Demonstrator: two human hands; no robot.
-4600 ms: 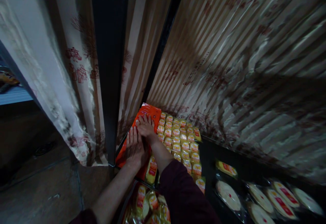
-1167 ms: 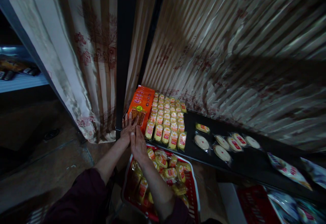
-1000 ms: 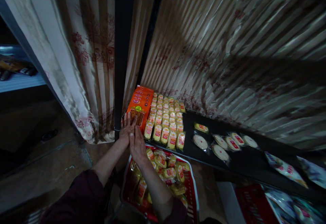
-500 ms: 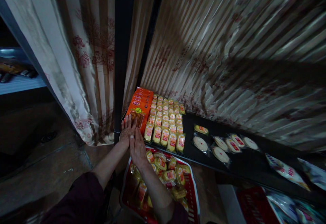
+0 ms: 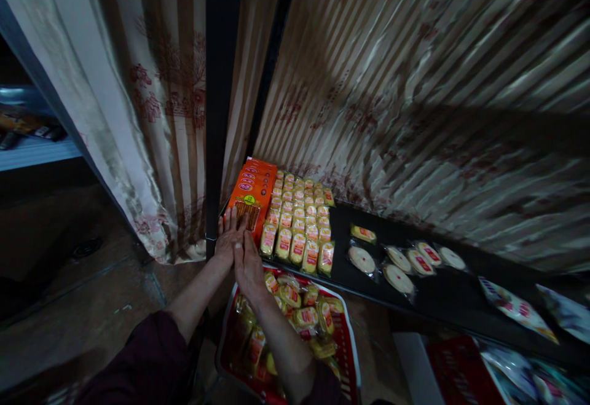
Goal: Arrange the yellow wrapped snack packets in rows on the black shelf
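Observation:
My left hand [image 5: 229, 237] lies flat with fingers spread on the lower end of the front orange snack packet [image 5: 251, 199]. Beside it my right hand [image 5: 249, 268] is stretched out, its fingertips against the same packet and its thumb side touching my left hand. More orange packets overlap in a row behind the front one. Just right of them stand rows of small yellow wrapped cakes [image 5: 298, 247] on the black shelf [image 5: 342, 257]. Below my right forearm is a red basket [image 5: 351, 356] with a white rim, holding many loose yellow wrapped cakes [image 5: 306, 316].
Round pale wrapped pieces [image 5: 362, 260] and a single yellow packet [image 5: 363, 233] lie farther right on the shelf, then white bags [image 5: 519, 308]. A black post [image 5: 222, 85] and striped curtains [image 5: 369, 85] stand behind. A red and white box [image 5: 456, 368] is at lower right.
Both hands stay in place on the orange packet. The view has shifted very slightly; nothing else visibly moves.

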